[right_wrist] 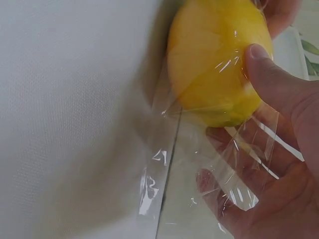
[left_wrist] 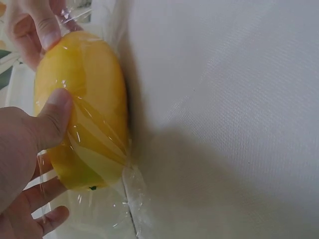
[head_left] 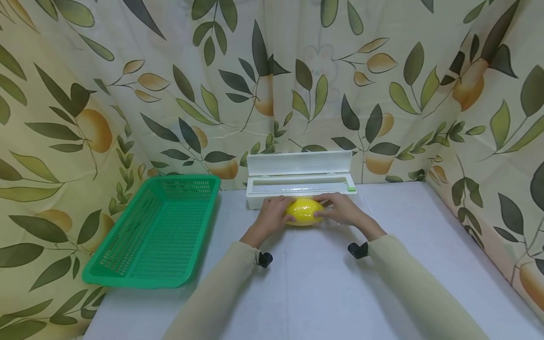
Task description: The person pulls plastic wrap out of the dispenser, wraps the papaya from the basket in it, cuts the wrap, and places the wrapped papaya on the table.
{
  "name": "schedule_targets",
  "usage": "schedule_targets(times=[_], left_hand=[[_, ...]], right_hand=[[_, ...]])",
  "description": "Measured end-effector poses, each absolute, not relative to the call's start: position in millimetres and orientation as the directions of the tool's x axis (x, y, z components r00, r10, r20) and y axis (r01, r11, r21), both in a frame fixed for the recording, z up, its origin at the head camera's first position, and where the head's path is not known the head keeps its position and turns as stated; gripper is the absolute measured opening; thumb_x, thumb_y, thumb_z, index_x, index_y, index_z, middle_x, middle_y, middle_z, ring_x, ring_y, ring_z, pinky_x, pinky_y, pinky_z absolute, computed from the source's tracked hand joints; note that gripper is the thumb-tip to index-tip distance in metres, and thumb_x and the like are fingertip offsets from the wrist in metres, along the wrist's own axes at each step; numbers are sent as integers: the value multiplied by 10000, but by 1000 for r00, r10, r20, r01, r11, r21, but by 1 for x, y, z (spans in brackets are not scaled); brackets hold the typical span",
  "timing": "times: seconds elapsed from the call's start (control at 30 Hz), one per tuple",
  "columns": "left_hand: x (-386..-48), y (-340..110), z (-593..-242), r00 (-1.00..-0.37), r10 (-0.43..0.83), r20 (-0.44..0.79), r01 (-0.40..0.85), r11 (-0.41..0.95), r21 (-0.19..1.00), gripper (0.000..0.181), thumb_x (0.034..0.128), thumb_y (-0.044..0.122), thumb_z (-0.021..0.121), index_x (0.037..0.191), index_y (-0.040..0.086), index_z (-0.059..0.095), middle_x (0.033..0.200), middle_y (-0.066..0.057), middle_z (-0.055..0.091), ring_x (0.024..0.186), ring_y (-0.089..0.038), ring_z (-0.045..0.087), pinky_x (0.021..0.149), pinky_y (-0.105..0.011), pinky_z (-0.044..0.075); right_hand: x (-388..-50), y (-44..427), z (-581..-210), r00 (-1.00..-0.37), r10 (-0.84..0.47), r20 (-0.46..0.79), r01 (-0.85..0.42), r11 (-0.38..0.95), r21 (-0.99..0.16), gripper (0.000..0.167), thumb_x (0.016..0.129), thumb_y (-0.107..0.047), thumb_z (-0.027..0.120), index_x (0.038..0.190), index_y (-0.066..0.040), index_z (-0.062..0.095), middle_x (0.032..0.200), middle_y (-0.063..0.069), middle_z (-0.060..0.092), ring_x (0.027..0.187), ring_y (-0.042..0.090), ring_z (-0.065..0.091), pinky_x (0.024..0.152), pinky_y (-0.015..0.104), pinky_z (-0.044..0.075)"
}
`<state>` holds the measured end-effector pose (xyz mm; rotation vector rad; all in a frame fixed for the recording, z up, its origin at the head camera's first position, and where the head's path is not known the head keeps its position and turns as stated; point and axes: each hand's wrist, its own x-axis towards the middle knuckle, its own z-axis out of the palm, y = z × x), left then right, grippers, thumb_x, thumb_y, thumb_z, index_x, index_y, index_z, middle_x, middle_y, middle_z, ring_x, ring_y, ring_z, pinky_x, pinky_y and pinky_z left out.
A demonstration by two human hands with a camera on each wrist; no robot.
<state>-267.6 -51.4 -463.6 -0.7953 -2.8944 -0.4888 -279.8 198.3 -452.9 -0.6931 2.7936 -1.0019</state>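
A glossy oval yellow mango (head_left: 304,212), greenish at its ends, lies at the middle of the table in front of a white cling film dispenser (head_left: 257,203). Clear cling film (right_wrist: 153,184) covers the fruit, with creases and loose edges sticking out past both ends. My left hand (head_left: 273,215) grips the left end, its thumb pressing the film onto the top. From the right, my right hand (head_left: 342,210) holds the other end, thumb on top and fingers beneath the film. Parts of the fingers are hidden behind the fruit.
The dispenser's lid (head_left: 297,163) stands raised at the back, and a small green slider (head_left: 351,189) sits at its right end. A green plastic basket (head_left: 199,255) stands on the left. Leaf-patterned curtains (head_left: 323,127) border the white table (head_left: 293,293).
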Motion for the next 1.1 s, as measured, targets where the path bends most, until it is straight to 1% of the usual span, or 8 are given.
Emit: schedule_targets(times=[0.27,0.43,0.53,0.63,0.77,0.93,1.03,1.1], left_hand=[[-270,-50,-465,-875,462,143,484,838,252,612,908,368,767,1441,149,562,1434,-16,610,1309,-230,559,1035,-439,389],[-271,-46,-463,-877,465,119,480,846,231,610,918,370,759,1452,160,554,1440,-10,606,1309,-213,564,1037,-455,389],[-272,-45,-462,-880,463,110,475,853,217,614,919,382,755,1457,167,552,1444,-5,604,1312,-203,563,1033,-455,390],[-272,-45,-462,-884,457,100,467,860,207,624,918,394,750,1462,167,546,1451,-4,598,1325,-195,554,1045,-459,382],[-269,-45,-459,-885,458,87,466,863,196,638,918,391,750,1469,151,532,1466,-23,583,1348,-194,534,1068,-461,375],[-265,-43,-454,-882,465,80,472,868,158,635,923,380,764,1462,137,532,1449,-54,584,1318,-203,549,1059,-463,399],[-263,-42,-452,-879,469,83,477,869,133,625,920,390,773,1447,143,546,1405,-59,596,1236,-207,595,1035,-454,413],[-262,-41,-451,-878,471,89,479,870,116,626,906,405,787,1431,150,562,1367,-58,604,1174,-208,621,1013,-445,423]], right_hand=[[-279,198,-453,-890,-453,52,-387,690,-612,582,889,-265,820,1387,-35,622,1322,160,668,1128,353,649,1006,548,493],[-276,197,-450,-886,-457,73,-418,724,-549,587,876,-238,829,1382,-28,617,1333,163,658,1139,363,642,1010,545,494],[-273,198,-447,-884,-459,84,-436,747,-502,604,870,-247,833,1386,-27,610,1354,172,645,1155,375,638,1008,540,500],[-270,200,-442,-883,-459,103,-448,753,-482,595,874,-256,829,1379,-28,613,1351,183,643,1149,384,640,988,542,513],[-267,207,-436,-891,-427,157,-447,762,-468,468,902,-229,808,1310,-48,666,1273,161,686,1082,355,667,919,526,550],[-267,218,-432,-879,-376,294,-470,788,-397,239,933,-152,769,1150,-54,741,1122,131,740,972,317,686,839,509,564],[-268,227,-433,-858,-335,390,-475,806,-352,173,918,-106,777,1079,-47,753,1097,143,731,1014,340,643,865,527,537],[-269,234,-435,-846,-306,437,-470,815,-339,188,894,-76,797,1072,-37,749,1141,167,705,1084,370,592,918,547,511]])
